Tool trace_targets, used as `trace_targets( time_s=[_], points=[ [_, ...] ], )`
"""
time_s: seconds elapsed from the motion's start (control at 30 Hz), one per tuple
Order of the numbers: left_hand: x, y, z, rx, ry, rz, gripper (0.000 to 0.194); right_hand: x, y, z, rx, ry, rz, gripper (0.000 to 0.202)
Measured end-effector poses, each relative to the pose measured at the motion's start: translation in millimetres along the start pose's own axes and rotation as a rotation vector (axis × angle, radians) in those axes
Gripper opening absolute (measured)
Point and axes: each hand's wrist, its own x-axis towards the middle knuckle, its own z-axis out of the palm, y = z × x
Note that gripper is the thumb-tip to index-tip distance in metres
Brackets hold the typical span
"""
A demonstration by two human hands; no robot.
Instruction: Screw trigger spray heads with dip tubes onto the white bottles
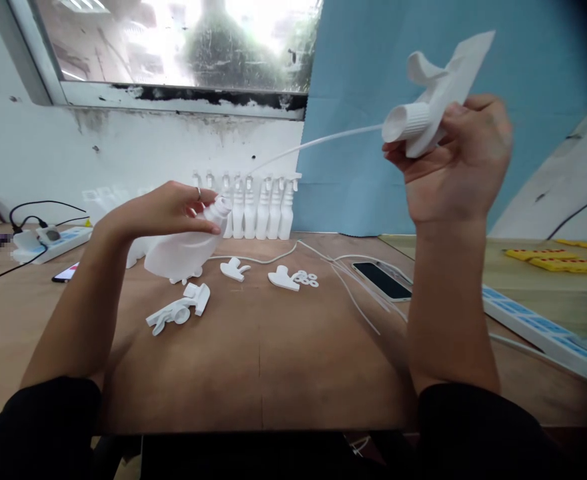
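Observation:
My left hand (173,210) grips a white plastic bottle (188,252) near its neck. The bottle is tilted, its uncapped mouth pointing up and to the right. Raised high at the right, my right hand (466,143) holds a white trigger spray head (438,100). From the collar of that spray head a thin dip tube (333,137) runs leftward, its far end passing in front of the bottles by the wall. Bottle and spray head are well apart. On the table below lie loose trigger spray heads (283,279) and several small white rings (307,279).
Several white spray bottles (262,217) stand in a row against the wall. Loose thin tubes (356,293) and a phone (382,281) lie right of centre on the brown table (253,373). Power strips (533,327) with cables sit at both sides. Yellow packets (558,259) lie at far right.

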Motion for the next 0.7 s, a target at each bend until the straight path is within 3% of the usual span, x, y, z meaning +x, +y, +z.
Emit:
trace_targets(
  time_s=[0.1,0.3,0.5,0.7],
  points=[
    [1,6,-1.8,0.064,-0.12,0.033,0.03,-2,-1,2,-0.027,0.002,0.045,0.012],
    [0,-2,-4.3,0.008,-0.085,0.025,0.024,0,4,-3,-0.032,-0.015,0.013,0.012],
    [-1,-2,-4.3,0.04,-0.116,0.033,0.029,-3,5,2,-0.062,0.014,0.013,0.018],
    [-2,-1,-6.2,0.075,-0.146,0.012,0.035,1,3,-2,-0.042,0.043,0.025,0.012]
  ],
)
